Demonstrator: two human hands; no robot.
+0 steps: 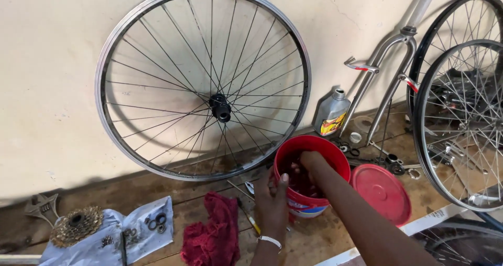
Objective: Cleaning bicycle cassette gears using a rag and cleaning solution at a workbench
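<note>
I see the left hand (272,200) gripping the rim of the red plastic tub (335,158), which stands on the wooden floor beside its red lid (381,192). The right hand (309,164) is inside the tub; I cannot tell if its fingers are closed. The contents look dark.

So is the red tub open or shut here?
Open. The red tub stands upright, its red lid lies flat beside it, the right hand reaches inside, and the left hand steadies its side.
</note>
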